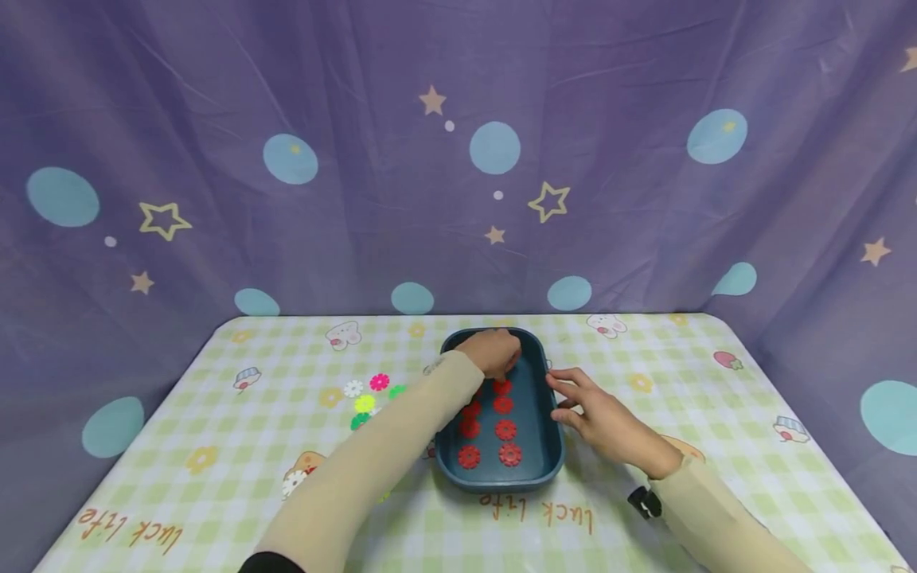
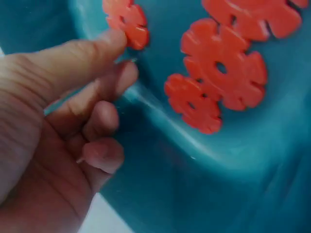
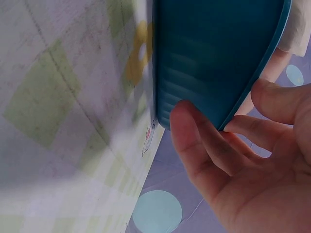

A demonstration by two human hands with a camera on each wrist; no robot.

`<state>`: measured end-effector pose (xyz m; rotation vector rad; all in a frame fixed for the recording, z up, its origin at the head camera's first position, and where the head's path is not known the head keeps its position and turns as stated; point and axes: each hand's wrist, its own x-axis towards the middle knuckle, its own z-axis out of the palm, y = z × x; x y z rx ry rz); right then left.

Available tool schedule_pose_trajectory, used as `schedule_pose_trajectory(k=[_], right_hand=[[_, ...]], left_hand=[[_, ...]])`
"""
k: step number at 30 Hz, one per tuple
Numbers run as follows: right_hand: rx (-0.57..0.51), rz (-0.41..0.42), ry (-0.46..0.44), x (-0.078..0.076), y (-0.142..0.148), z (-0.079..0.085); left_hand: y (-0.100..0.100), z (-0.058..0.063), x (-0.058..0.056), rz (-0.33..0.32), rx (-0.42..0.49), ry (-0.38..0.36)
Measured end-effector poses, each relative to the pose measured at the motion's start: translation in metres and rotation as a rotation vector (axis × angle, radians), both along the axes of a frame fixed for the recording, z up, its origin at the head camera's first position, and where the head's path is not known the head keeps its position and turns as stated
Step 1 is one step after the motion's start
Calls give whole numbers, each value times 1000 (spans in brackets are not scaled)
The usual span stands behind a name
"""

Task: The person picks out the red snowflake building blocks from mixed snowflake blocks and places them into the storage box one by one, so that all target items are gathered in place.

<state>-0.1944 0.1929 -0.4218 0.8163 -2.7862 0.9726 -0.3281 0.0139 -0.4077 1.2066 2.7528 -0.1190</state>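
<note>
A deep blue tray [image 1: 533, 414] stands on the table, with two rows of red flower-shaped plastic discs [image 1: 505, 430] on its floor. My left hand [image 1: 494, 352] reaches into the tray's far end. In the left wrist view its thumb and forefinger pinch the edge of a red disc [image 2: 127, 19]; the other fingers are curled. Several more discs [image 2: 223, 65] lie beside it, some overlapping. At the tray's right side, my right hand [image 1: 598, 414] rests its extended fingertips against the rim and outer wall, also visible in the right wrist view along the tray wall [image 3: 209, 63].
Left of the tray lie loose flower-shaped discs: a pink one [image 1: 380, 383], a yellow one [image 1: 364, 403], a green one [image 1: 360, 420] and white ones [image 1: 353, 388]. My left forearm covers part of that area. A checked cloth [image 1: 215, 509] covers the table; a purple curtain [image 1: 372, 223] hangs behind.
</note>
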Motion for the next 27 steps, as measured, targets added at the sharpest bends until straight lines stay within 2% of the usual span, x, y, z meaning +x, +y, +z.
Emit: schedule_pose_trajectory(k=[2, 4, 8, 11, 15, 18, 22, 24, 27], right_hand=[[1, -3, -13, 0, -1, 0], [4, -5, -22, 0, -1, -1], [7, -7, -22, 0, -1, -2], [9, -12, -23, 1, 0, -1], [10, -35, -17, 2, 0, -1], [20, -43, -9, 4, 1, 0], [34, -34, -6, 4, -2, 3], [32, -31, -11, 4, -3, 3], [32, -36, -23, 3, -4, 3]], left_hand=[[-1, 4, 4, -4, 26, 36], [-3, 16, 10, -23, 56, 66], [-13, 51, 29, -28, 130, 62], [-31, 76, 44, -14, 170, 15], [-65, 93, 60, -8, 219, -3], [-98, 96, 71, 2, 243, 11], [-148, 91, 91, 78, 215, -2], [-173, 83, 101, 141, 171, -24], [-207, 65, 111, 224, 105, -120]])
